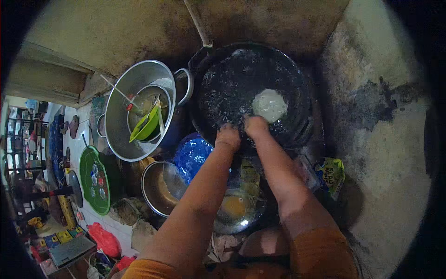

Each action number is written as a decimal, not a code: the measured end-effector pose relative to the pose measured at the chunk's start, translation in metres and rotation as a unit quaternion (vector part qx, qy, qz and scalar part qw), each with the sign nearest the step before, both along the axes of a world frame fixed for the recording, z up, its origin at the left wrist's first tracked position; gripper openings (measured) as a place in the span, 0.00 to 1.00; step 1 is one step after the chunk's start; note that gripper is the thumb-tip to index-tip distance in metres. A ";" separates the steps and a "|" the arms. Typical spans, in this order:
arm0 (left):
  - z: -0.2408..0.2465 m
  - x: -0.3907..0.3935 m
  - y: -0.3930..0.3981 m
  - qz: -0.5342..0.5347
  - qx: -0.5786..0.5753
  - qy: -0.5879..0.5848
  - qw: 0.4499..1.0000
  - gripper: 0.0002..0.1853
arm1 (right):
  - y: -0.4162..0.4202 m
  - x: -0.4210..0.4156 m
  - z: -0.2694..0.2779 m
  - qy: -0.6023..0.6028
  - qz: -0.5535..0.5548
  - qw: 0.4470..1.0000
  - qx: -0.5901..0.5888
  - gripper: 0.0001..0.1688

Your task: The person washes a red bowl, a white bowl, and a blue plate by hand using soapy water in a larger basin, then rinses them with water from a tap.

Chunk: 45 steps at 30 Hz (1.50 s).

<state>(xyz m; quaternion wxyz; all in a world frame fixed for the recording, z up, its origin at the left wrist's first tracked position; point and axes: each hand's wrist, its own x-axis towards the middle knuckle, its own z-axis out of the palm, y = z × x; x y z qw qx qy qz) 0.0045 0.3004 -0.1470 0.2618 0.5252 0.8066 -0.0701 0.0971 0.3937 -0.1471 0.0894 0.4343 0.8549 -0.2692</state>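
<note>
Both my hands reach into a large black tub [303, 83] of water. My left hand [228, 136] is at the near part of the tub, its fingers partly under the water. My right hand [256, 125] is just to its right, fingers lowered too; whether either hand holds anything is hidden by water and blur. A round whitish object [270, 105] lies in the tub beside my right hand. Below the tub's near left edge is a blue basin [193, 157] with water. A metal pot [158, 188] stands left of my left forearm, and a shiny metal bowl [235, 211] lies between my forearms.
A big two-handled metal pot [116, 129] at left holds a smaller pot and a lime-green bowl [148, 127]. A green basin [94, 181] stands farther left. A pipe [198, 22] comes down behind the tub. A printed packet [331, 178] lies by the right wall [383, 146].
</note>
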 end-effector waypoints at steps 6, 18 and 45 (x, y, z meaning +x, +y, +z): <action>0.031 -0.003 -0.001 0.050 0.022 -0.046 0.997 0.14 | 0.000 -0.005 0.028 0.076 0.038 0.996 0.019 0.23; -0.028 -0.021 -0.021 -0.083 0.072 0.018 0.994 0.22 | -0.038 -0.013 0.071 0.405 -0.122 0.608 -0.672 0.16; 0.112 -0.015 -0.136 0.545 0.238 -0.627 0.504 0.13 | 0.010 0.035 0.031 0.296 -0.344 0.683 -0.572 0.18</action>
